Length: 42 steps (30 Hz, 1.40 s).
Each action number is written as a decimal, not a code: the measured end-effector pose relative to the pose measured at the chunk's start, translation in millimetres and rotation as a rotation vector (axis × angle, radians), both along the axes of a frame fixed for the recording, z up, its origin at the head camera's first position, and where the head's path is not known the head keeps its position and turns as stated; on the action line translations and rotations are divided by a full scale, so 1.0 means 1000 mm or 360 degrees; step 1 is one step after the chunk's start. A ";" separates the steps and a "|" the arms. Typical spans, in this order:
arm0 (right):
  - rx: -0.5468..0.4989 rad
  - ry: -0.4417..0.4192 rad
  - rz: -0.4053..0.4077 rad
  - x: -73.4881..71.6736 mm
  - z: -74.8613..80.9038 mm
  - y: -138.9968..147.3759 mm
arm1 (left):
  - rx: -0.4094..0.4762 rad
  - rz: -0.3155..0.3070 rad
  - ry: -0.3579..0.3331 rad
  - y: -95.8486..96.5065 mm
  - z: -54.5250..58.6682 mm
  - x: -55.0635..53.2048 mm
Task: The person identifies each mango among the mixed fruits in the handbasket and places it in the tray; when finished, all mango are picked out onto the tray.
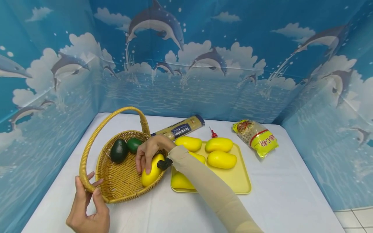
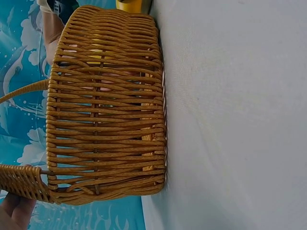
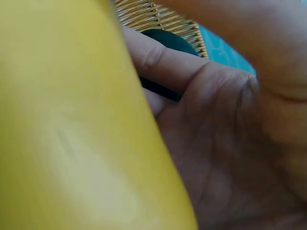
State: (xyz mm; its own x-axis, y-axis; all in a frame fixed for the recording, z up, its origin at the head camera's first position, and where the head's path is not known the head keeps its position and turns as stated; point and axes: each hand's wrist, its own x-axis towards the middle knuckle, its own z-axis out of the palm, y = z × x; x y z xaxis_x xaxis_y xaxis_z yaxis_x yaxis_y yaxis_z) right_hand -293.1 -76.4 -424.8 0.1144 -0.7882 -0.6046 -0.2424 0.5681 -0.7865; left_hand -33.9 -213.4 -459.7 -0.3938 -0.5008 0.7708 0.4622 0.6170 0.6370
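My left hand pinches the lower end of the handle on a wicker basket. In the left wrist view, fingers show beside that handle end, and the basket's woven side fills much of the picture. Inside the basket's right part, my right hand grips a yellow mango, thumb on its near side. Close up in the right wrist view, the mango lies against the fingers. A dark avocado and a green fruit, partly hidden, lie farther back in the basket.
Right of the basket, a yellow tray bears several mangoes, some partly behind my right sleeve. A pasta packet lies behind the tray, near a small red-wrapped lollipop. A yellow-labelled food bag lies at the back right.
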 end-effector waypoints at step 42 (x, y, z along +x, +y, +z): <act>-0.0776 0.0690 -0.0141 0.048 0.063 0.105 | -0.0082 -0.0003 -0.0146 0.011 0.014 0.011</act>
